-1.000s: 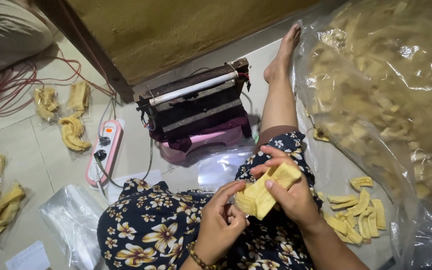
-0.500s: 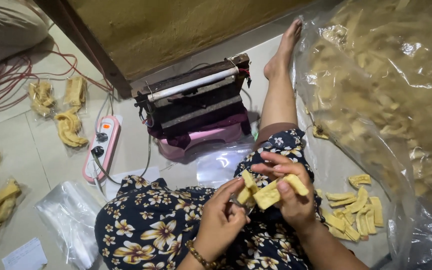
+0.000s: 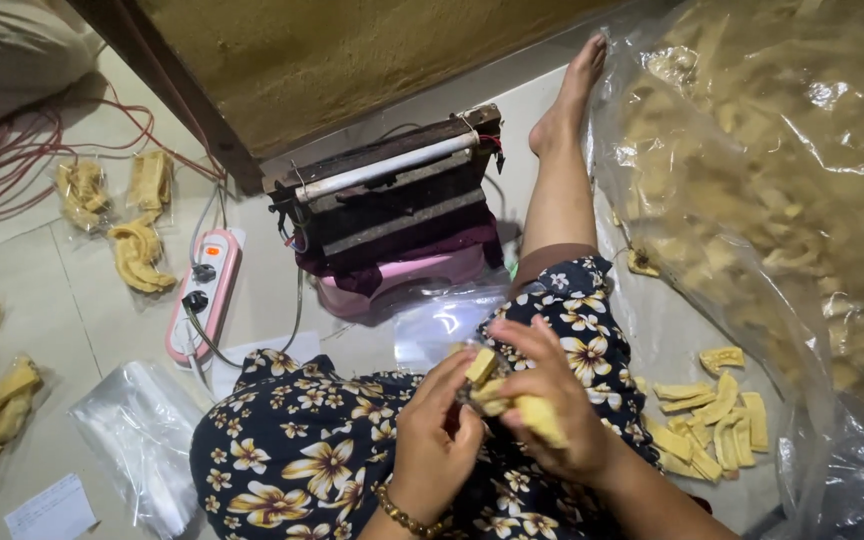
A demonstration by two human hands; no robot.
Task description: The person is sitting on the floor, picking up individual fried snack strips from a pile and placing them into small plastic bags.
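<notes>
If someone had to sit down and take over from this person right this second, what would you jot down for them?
Left hand: fingers pinch the yellow snack strips from the left.
Right hand: cups the same bunch, fingers curled over it, above the lap.
Clear bag: lies open on the floor just in front of the knees.
Sealing machine: on the floor ahead, plugged into the pink power strip.
Done: filled small packets lie on the floor to the left.
Left: loose strips on the floor to the right, and a big sack of them beyond.
</notes>
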